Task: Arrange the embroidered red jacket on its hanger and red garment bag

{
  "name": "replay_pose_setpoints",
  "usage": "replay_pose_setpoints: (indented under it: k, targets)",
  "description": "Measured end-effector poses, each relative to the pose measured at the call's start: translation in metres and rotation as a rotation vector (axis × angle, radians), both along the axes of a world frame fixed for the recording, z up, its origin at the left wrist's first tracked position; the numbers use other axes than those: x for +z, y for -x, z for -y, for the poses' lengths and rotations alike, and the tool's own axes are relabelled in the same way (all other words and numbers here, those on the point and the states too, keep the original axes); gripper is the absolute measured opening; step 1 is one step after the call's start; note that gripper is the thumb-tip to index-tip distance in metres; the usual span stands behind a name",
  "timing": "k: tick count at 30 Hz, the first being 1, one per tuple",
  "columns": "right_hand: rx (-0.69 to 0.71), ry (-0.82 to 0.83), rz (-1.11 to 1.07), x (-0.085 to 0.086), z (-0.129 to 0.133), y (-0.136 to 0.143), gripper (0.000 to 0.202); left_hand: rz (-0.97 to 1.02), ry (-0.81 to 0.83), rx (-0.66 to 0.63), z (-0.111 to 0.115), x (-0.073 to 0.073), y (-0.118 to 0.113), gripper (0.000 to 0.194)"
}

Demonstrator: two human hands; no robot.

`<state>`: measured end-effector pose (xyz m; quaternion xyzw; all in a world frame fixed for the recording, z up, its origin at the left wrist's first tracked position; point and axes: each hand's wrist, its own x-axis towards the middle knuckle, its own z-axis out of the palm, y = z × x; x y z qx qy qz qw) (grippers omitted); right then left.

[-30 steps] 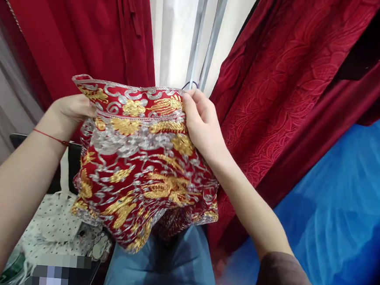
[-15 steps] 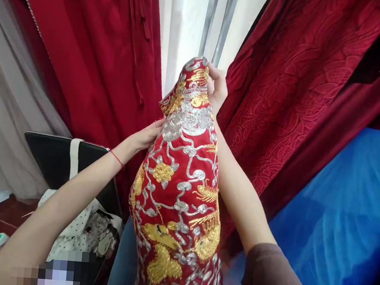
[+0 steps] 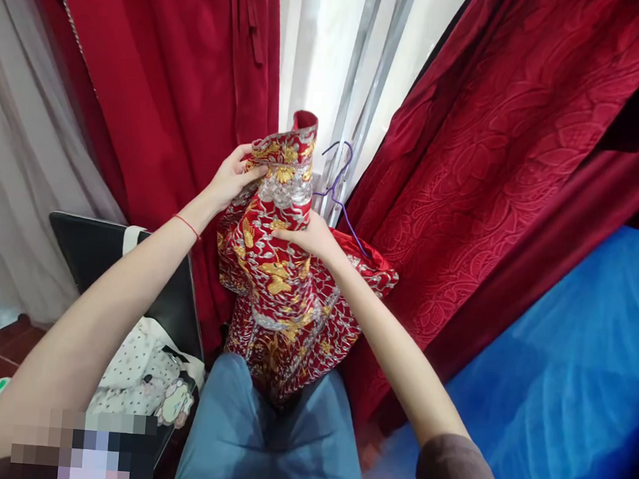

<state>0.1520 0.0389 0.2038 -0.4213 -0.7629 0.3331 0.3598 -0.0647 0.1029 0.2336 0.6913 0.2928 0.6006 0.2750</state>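
A red embroidered jacket (image 3: 272, 276) with gold and silver stitching hangs upright before me, its stand-up collar at the top. My left hand (image 3: 239, 176) pinches it just below the collar on the left, thumb across the front. On the right side, my right hand (image 3: 315, 238) grips the jacket with its thumb over the front; the other fingers are hidden behind the cloth. A purple hanger (image 3: 332, 189) sticks up behind and to the right, its lower arm running into red embroidered fabric. How that fabric joins the jacket is hidden.
Red gowns hang to the left (image 3: 189, 74) and right (image 3: 470, 155). A black chair (image 3: 176, 295) stands at left with a white dotted bag (image 3: 126, 372) on it. Blue fabric (image 3: 558, 362) spreads at lower right. My knees are below the jacket.
The jacket has moved lower and farther from me, uncovering the hanger and my knees. My left hand has risen to the collar; my right hand has come down to the jacket's side.
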Motion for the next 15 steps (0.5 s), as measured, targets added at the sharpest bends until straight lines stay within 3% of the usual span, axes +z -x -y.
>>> replay_pose_setpoints:
  k: [3,8,11,15]
  targets:
    - [0.008,-0.081,0.054,-0.01,-0.015,0.026,0.047,0.007,0.057,0.026,-0.003,-0.01,0.015,0.069]
    - [-0.108,-0.08,0.104,-0.021,-0.033,0.072,0.031,0.033,0.104,0.155,0.006,-0.026,0.057,0.066]
    - [-0.128,-0.196,0.122,-0.015,-0.04,0.107,0.02,0.071,0.047,0.26,0.016,-0.009,0.077,0.063]
    - [-0.121,-0.44,0.078,0.015,-0.042,0.155,0.022,0.127,-0.14,0.354,0.048,0.04,0.109,0.067]
